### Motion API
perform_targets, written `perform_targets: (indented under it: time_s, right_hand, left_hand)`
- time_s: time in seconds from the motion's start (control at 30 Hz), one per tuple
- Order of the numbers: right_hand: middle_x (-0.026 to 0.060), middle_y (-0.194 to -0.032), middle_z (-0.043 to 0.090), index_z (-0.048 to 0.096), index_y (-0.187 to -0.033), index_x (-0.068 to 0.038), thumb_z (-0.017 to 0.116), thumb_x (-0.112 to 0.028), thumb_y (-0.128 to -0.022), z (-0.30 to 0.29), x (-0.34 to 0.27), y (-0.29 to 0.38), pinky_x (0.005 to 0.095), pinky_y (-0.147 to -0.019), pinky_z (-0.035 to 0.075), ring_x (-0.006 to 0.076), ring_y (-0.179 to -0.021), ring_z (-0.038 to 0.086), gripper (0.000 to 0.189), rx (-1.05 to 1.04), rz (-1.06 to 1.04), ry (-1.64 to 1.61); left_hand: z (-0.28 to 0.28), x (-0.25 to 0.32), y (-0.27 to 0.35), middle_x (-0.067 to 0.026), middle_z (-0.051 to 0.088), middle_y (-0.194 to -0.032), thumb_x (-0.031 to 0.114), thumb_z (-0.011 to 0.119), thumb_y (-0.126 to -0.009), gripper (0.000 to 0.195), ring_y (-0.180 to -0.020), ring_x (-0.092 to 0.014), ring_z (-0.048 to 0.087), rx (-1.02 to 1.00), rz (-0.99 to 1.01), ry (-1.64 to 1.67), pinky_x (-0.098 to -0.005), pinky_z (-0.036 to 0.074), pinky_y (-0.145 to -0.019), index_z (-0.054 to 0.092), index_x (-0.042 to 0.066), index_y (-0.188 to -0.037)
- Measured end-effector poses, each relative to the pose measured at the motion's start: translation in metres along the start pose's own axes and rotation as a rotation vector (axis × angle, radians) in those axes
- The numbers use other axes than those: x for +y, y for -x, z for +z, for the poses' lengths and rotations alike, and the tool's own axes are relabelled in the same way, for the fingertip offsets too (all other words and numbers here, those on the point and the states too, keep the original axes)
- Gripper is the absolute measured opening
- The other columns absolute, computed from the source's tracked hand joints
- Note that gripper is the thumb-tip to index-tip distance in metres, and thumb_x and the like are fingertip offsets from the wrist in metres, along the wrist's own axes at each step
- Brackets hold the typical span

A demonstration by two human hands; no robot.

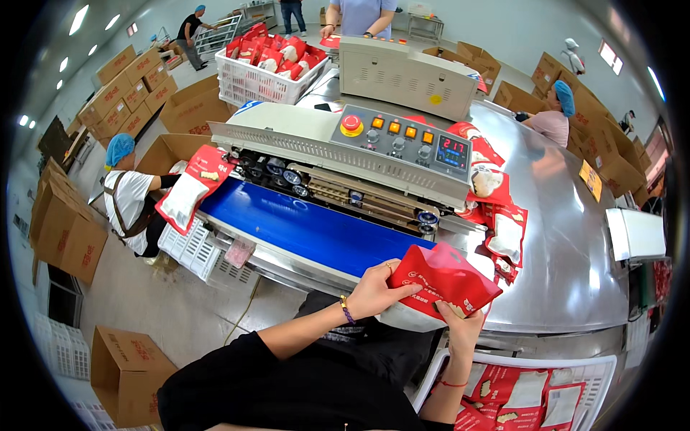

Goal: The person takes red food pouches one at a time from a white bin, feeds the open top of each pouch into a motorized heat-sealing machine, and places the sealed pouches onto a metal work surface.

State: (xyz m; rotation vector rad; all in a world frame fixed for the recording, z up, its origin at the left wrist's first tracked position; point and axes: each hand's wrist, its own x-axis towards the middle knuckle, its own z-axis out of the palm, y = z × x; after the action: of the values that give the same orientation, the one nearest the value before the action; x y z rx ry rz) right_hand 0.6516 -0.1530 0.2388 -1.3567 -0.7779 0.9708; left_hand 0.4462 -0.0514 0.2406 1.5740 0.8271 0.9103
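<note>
Both hands grip one red and white pouch (447, 283) over the near right end of the blue conveyor belt (302, 229). My left hand (377, 291) pinches its left side, thumb across the front. My right hand (461, 328) holds the lower right side. The pouch's top edge bulges apart, but its inside is hidden. Just beyond stands a continuous band sealer (345, 156), its rollers and guide rails exposed above the belt. At the belt's far left end, another red and white pouch (194, 188) hangs from the sealer.
Several pouches (506, 231) lie on the steel table (560, 269) right of the sealer. A white crate (598, 372) of pouches sits at my lower right; another crate (253, 81) is behind the sealer. One worker (129, 199) crouches left, among cardboard boxes (129, 372).
</note>
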Motion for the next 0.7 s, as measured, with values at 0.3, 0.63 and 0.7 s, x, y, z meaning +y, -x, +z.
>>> perform_targets:
  time_s: [0.3, 0.63, 0.7]
  right_hand:
    - [0.0103, -0.119, 0.064, 0.056, -0.125, 0.004, 0.072, 0.001, -0.087, -0.031, 0.015, 0.009, 0.0330, -0.093, 0.052, 0.0168, -0.104, 0.062, 0.042, 0.106, -0.035, -0.170]
    - [0.0019, -0.089, 0.070, 0.072, -0.099, 0.008, 0.069, -0.013, -0.096, -0.067, 0.014, -0.026, 0.0218, -0.073, 0.046, 0.0043, -0.080, 0.054, 0.021, 0.349, -0.167, 0.295]
    - [0.0033, -0.090, 0.072, 0.072, -0.099, 0.008, 0.069, -0.014, -0.097, -0.069, 0.013, -0.045, 0.0220, -0.071, 0.047, 0.0051, -0.079, 0.057, 0.022, 0.300, -0.151, 0.173]
  left_hand:
    - [-0.004, 0.006, -0.012, 0.0013, 0.070, -0.100, 0.026, 0.064, -0.100, 0.030, -0.090, -0.001, 0.058, -0.321, -0.291, 0.316, -0.0245, 0.053, -0.079, 0.067, -0.001, -0.115]
    - [0.040, -0.037, -0.072, -0.0033, 0.074, -0.090, 0.027, 0.077, -0.090, 0.035, -0.077, -0.005, 0.065, -0.009, -0.249, 0.173, -0.0207, 0.053, -0.071, 0.072, -0.002, -0.108]
    - [0.046, -0.045, -0.085, -0.0018, 0.073, -0.087, 0.030, 0.072, -0.094, 0.034, -0.072, -0.003, 0.062, -0.003, -0.293, 0.255, -0.0194, 0.049, -0.065, 0.072, -0.002, -0.104]
